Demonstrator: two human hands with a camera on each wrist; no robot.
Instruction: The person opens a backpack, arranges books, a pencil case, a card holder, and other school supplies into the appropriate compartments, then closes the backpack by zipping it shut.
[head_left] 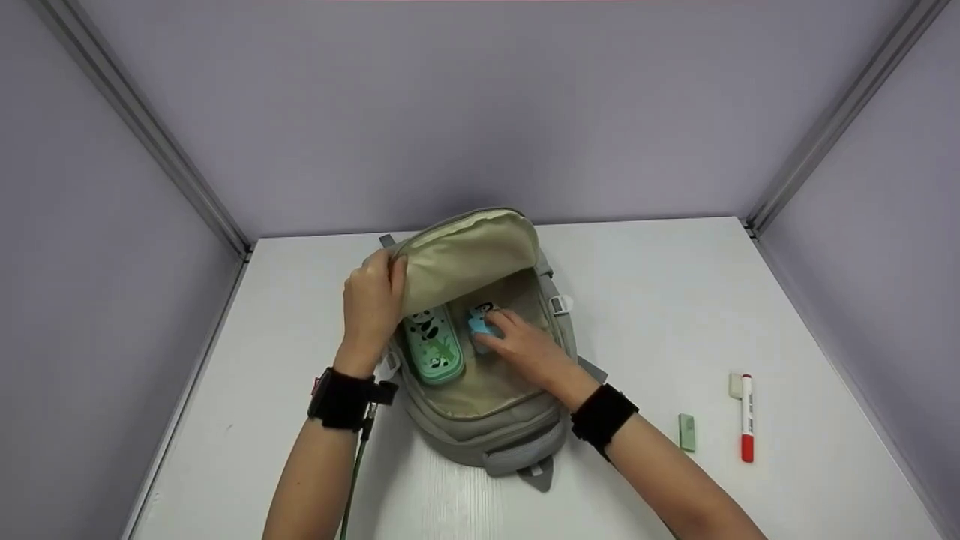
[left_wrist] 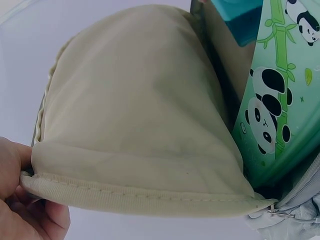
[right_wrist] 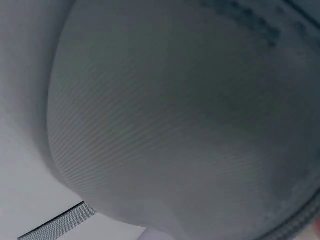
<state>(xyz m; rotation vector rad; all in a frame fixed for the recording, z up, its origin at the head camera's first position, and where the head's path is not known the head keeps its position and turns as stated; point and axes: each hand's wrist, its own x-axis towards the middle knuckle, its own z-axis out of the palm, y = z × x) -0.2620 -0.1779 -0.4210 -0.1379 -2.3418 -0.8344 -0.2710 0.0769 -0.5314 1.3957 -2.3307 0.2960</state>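
Observation:
A grey backpack (head_left: 517, 442) lies on the table with its front flap (head_left: 472, 255) lifted, its beige lining showing. My left hand (head_left: 373, 296) pinches the flap's edge between thumb and fingers; the left wrist view shows this hand (left_wrist: 30, 200) at the stitched rim. Inside, on the left, rests a green pencil case (head_left: 435, 349) printed with pandas. My right hand (head_left: 529, 349) reaches into the bag and grips a small light-blue box-shaped thing (head_left: 480, 319) with a panda on it, beside the pencil case. Grey fabric (right_wrist: 150, 125) fills most of the right wrist view.
On the table's right side lie a white marker with a red cap (head_left: 747, 420), a pale small block (head_left: 735, 385) touching it, and a green block (head_left: 687, 433). Plain panels (head_left: 480, 112) enclose the white table (head_left: 300, 300) at the back and both sides.

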